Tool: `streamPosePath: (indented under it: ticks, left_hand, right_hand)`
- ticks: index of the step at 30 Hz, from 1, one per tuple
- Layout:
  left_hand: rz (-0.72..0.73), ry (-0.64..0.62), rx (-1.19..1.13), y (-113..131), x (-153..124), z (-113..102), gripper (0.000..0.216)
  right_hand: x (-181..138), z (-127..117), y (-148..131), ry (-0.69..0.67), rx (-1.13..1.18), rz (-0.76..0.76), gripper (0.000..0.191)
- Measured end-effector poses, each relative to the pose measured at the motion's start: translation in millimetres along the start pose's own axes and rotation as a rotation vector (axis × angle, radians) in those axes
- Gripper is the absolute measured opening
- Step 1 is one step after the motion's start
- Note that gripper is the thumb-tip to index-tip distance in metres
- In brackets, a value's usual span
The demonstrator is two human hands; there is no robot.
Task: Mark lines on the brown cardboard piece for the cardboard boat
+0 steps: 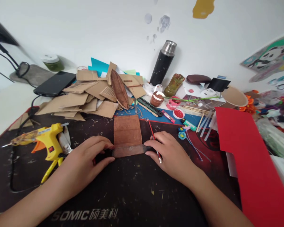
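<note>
A square piece of brown-painted cardboard lies on the dark desk mat between my hands. Across its near edge sits a transparent ruler. My left hand pinches the left end of this strip between thumb and fingers. At the opposite end, my right hand pinches it too, with a red pencil tucked between the fingers, pointing away from me. Just left of my left hand lies a yellow hot glue gun. Beyond the square, a brown boat-shaped cardboard piece leans on cardboard scraps.
Cut cardboard is heaped at the back left. Behind stand a black thermos and open paint pots. A green-black utility knife lies beyond the square. Red sheet covers the right side; a cord loops left.
</note>
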State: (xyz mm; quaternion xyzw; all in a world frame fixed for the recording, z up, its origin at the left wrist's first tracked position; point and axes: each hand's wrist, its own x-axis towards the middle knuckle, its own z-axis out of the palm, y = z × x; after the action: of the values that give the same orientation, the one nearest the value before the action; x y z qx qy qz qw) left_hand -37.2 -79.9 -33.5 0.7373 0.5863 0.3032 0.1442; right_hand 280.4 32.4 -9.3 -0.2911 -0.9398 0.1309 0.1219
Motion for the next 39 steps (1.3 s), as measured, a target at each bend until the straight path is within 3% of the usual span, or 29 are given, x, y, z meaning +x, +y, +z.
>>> streamPosePath:
  ticks: [13,20,28,39]
  left_hand:
    - [0.003,0.015,0.054,2.8,-3.0,8.1,0.043]
    - [0.071,0.024,0.157,10.6,5.2,13.5,0.034]
    - [0.120,-0.021,0.328,14.3,19.0,19.3,0.029]
    - [0.065,0.009,0.217,13.1,20.0,20.7,0.029]
  right_hand:
    - [0.5,-1.1,-1.2,-0.021,-0.016,0.014,0.019]
    - [2.8,-2.2,-3.3,-0.023,-0.016,0.034,0.015]
    - [2.5,-0.9,-4.0,-0.018,-0.025,0.039,0.025]
    - [0.5,2.5,-3.5,-0.026,-0.011,0.032,0.022]
